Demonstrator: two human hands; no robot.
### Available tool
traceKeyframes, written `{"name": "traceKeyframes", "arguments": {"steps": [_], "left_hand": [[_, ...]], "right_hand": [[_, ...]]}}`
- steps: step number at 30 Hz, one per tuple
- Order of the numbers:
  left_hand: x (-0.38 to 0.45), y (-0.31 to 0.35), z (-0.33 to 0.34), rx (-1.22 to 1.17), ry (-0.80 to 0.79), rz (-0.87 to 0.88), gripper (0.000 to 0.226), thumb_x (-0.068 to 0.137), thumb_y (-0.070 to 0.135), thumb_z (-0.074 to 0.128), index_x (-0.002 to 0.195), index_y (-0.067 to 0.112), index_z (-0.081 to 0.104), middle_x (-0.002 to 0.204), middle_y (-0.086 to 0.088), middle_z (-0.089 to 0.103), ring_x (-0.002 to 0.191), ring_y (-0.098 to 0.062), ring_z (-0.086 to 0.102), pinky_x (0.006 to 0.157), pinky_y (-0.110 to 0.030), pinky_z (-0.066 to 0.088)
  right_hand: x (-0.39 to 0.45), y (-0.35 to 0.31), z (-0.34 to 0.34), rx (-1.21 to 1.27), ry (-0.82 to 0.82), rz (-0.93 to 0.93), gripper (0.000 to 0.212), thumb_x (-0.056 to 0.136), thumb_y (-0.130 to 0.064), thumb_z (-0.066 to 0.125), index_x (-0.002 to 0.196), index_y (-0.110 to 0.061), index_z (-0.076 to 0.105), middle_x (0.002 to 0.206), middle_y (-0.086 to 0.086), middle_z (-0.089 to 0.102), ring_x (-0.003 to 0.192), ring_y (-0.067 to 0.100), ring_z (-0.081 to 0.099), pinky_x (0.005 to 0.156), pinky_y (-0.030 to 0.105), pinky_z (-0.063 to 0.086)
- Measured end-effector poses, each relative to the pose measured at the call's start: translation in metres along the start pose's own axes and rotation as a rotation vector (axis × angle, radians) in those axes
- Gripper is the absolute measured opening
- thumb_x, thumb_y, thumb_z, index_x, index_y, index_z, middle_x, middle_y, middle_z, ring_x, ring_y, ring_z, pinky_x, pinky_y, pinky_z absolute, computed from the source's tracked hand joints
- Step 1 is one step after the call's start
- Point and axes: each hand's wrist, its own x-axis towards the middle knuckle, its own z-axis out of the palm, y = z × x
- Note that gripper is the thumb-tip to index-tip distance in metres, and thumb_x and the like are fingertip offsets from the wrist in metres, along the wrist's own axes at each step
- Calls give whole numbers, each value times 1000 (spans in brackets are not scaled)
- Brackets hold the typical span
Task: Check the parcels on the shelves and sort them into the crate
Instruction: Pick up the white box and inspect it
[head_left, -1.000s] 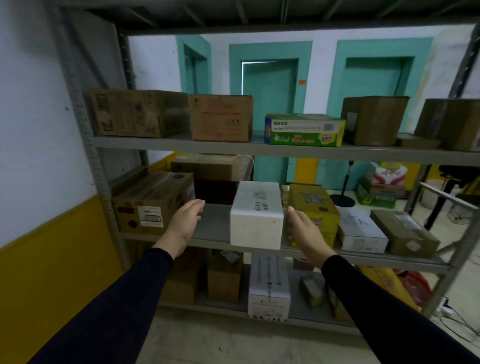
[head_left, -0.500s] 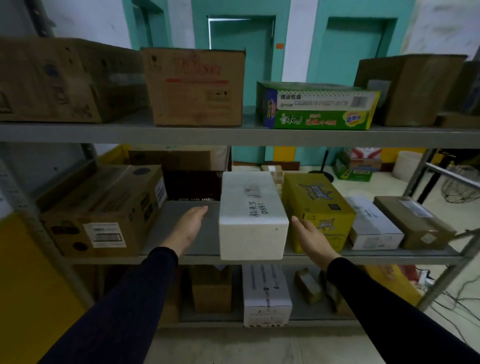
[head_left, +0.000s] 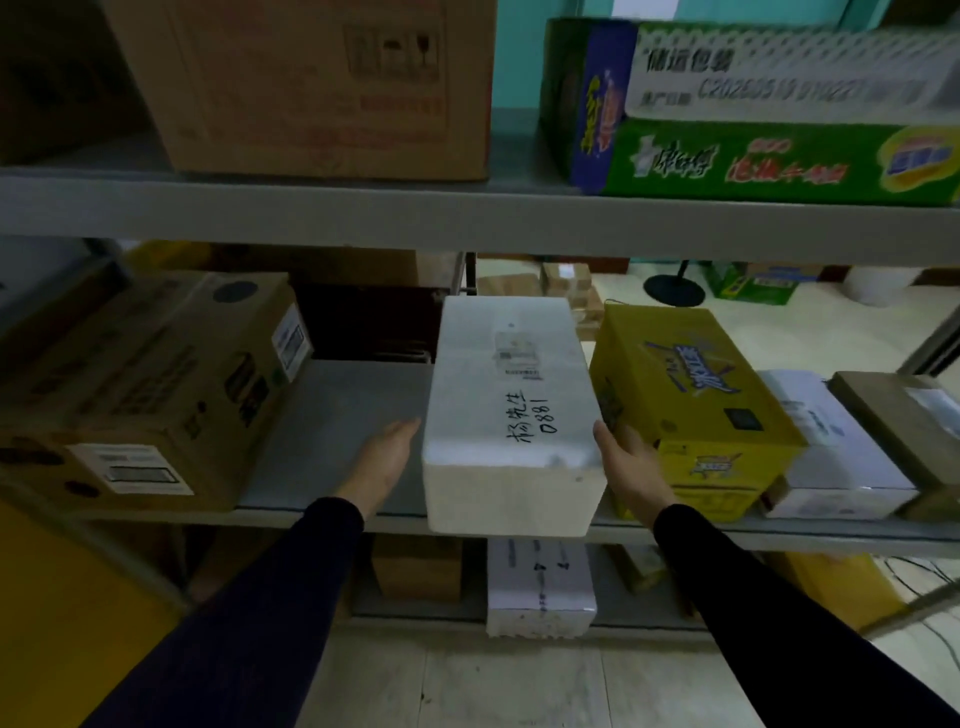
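Flanking the white foam box (head_left: 511, 415), left hand (head_left: 382, 462) and right hand (head_left: 631, 465) stay flat, ungripped; probably light, crushable; clamp both long sides.

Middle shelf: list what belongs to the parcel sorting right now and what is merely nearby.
In the job:
white foam box
left hand
right hand

Merely nearby:
yellow box
brown carton
green box on the upper shelf

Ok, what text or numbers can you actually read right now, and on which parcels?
"0881", under blurred handwritten characters: top of the white foam box.
"C2026051...", rest smeared: white panel of the green carton on the upper shelf.
Brown carton's barcode labels, yellow box's print: too blurred.
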Motion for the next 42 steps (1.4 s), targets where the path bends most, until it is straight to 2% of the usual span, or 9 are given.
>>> {"name": "traceKeyframes", "arguments": {"steps": [4,7,13,18,21,24,29,34,42], "left_hand": [[29,-2,20,-8,40,-59,40,101,50,44,120,17,55,112,0,59,108,-22,54,92,-32,41],[59,-16,34,-10,69,-96,71,91,63,44,135,8,53,120,-8,61,108,-28,58,99,-37,45],[69,-22,58,-25,99,-124,53,103,44,43,143,8,43,131,-11,55,104,-25,54,86,-32,43],[57,-18,59,-128,92,-107,34,103,43,47,126,18,50,105,-3,61,85,-17,59,63,-26,46],[37,-12,52,-165,95,-86,40,102,43,49,130,14,54,112,-6,64,92,-22,62,68,-28,49],[9,0,39,-242,83,-66,47,101,42,52,140,15,51,127,-10,62,102,-27,63,73,-31,51],[-62,16,0,-298,51,9,57,94,50,57,140,17,50,129,-11,61,107,-29,63,82,-37,55],[-146,12,-50,-383,14,76,29,100,42,52,113,18,63,104,-13,69,86,-26,67,65,-32,55],[-273,-24,-131,-492,-40,111,70,92,73,38,110,12,69,82,-15,65,66,-29,64,62,-32,51]], "right_hand": [[7,-24,1,-2,-53,67,87,92,-74,43,156,-17,35,158,6,42,143,32,40,117,50,34],[28,-12,3,65,-93,129,70,100,-58,50,154,-15,39,151,6,51,133,30,52,110,42,42],[44,11,14,198,-211,161,60,96,-55,58,146,-24,47,133,2,64,112,24,64,102,43,51],[44,10,9,312,-231,157,50,97,-50,61,139,-24,53,127,2,68,107,23,69,90,40,58],[31,-1,-1,373,-255,144,40,100,-43,60,131,-20,58,120,1,72,101,23,72,79,34,59],[9,-16,-10,384,-294,92,42,101,-45,56,132,-17,63,116,3,75,101,24,74,90,43,59],[-62,-55,-21,488,-255,23,37,105,-47,44,123,-22,65,114,4,74,99,24,73,78,37,58],[-149,-84,-13,488,-198,-37,61,99,-65,40,132,-20,63,118,9,73,106,28,71,100,49,52],[-288,-113,11,550,-213,-9,79,95,-76,30,125,-14,68,116,15,73,109,32,68,108,52,45]]}}
